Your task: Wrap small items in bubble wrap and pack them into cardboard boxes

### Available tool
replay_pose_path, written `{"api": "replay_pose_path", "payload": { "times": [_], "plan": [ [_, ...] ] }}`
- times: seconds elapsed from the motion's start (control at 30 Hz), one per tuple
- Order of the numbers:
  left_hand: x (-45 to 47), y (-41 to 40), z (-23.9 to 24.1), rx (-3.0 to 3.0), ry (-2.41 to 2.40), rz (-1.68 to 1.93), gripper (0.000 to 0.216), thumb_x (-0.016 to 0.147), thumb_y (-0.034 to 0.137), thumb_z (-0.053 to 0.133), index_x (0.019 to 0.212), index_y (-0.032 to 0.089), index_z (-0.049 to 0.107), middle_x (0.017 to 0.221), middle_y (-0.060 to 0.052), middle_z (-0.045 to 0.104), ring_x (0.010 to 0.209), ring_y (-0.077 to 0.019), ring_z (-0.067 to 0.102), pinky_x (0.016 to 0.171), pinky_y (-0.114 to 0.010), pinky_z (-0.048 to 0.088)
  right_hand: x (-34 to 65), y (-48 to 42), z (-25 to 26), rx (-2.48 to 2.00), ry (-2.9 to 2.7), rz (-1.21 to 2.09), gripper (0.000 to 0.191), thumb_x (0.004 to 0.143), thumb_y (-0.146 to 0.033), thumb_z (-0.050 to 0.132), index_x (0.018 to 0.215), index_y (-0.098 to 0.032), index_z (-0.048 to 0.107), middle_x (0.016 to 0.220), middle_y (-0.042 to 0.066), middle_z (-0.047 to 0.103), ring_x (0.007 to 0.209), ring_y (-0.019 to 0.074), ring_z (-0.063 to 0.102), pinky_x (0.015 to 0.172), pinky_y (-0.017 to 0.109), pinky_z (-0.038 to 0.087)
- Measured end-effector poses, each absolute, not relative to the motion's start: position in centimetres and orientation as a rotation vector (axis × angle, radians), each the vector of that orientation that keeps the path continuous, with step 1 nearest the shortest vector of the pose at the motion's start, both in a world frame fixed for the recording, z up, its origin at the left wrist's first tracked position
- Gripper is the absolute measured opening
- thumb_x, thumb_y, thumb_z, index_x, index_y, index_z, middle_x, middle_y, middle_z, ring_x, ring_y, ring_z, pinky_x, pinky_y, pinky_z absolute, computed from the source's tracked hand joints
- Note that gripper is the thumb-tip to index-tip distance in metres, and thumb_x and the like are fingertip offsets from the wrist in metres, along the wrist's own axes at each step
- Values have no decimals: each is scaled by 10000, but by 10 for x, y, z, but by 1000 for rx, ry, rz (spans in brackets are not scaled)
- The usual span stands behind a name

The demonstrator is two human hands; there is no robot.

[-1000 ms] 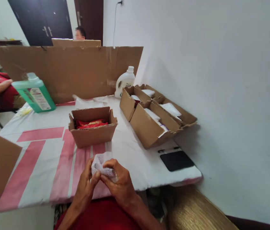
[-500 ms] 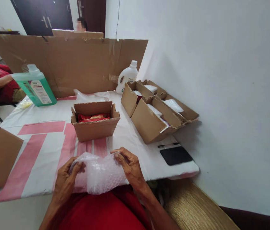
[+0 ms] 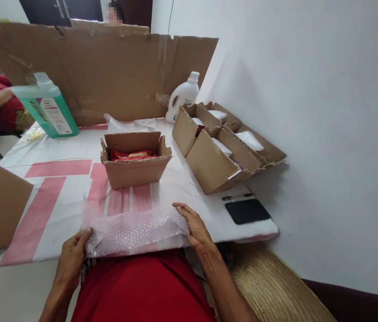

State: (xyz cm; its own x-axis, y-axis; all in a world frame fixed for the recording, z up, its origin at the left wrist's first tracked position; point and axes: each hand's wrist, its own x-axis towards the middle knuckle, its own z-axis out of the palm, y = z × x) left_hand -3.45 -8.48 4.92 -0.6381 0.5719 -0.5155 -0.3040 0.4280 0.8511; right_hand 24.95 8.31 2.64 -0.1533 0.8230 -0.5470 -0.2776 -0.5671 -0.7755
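Between fingers [image 3: 184, 209], oblong bubble wrap [image 3: 131, 232].

A sheet of bubble wrap [image 3: 135, 235] is in the way along the middle of the table's [image 3: 205, 219] near edge, between the left hand [image 3: 73, 255] and the right hand [image 3: 195, 228]. Past it sits a small open box [image 3: 138, 174]. A hand could go by on its left, up to the brown cardboard [image 3: 1, 205] at the left edge. On its right, a skinny path runs beside the bigger boxes [image 3: 209, 165]. A tall cardboard screen [image 3: 108, 76] blocks the far edge, with a green bottle [image 3: 54, 114] near the far left corner. A flat black thing [image 3: 247, 211] lies low at the near right corner, so a hand could pass over.
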Motion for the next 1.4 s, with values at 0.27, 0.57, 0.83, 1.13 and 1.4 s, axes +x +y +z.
{"api": "replay_pose_path", "payload": {
  "times": [0.27, 0.57, 0.83, 1.13, 1.4],
  "plan": [
    [-42, -89, 49, 670, 2217, 839, 613, 738, 811, 459, 527, 236, 474, 449, 5, 500, 503, -186, 524, 554, -308, 405, 260, 80, 26, -1349, -612, 1787, 442, 675, -535, 855, 931, -202, 716, 902, 34, 661, 592, 135, 601, 450, 239, 490],
    [-35, -89, 34, 1607, 2556, 797, 727, 860, 502, 547, 1498, 173, 428, 1469, -211, 509, 1259, -359, 575, 965, -515, 497, 270, 73, 43, -1339, -908, 1763, 614, 660, -571, 863, 1113, -229, 631, 797, -25, 571, 676, 143, 535, 510, 222, 409],
    [-55, -81, 32, 1804, 1988, 938, 220, 866, 431, 631, 935, 274, 768, 1118, -74, 748, 1033, -247, 705, 930, -377, 549, 274, 70, 27, -1296, -928, 1695, 690, 603, -527, 886, 1134, -197, 595, 729, -55, 548, 612, 117, 475, 483, 209, 317],
    [-48, -58, 59, 841, 2052, 1133, 522, 686, 687, 712, 836, 187, 720, 779, -57, 741, 758, -232, 687, 641, -284, 539, 277, 70, 19, -1370, -814, 1622, 573, 601, -590, 873, 949, -203, 635, 710, -30, 622, 612, 152, 526, 554, 254, 381],
    [-64, -36, 45, 823, 2291, 1004, 488, 660, 655, 662, 822, 200, 738, 764, -53, 744, 765, -260, 660, 674, -331, 490, 278, 64, 13, -1396, -921, 1437, 476, 737, -631, 749, 911, -206, 623, 650, -45, 553, 576, 146, 473, 531, 249, 348]
  ]
}}
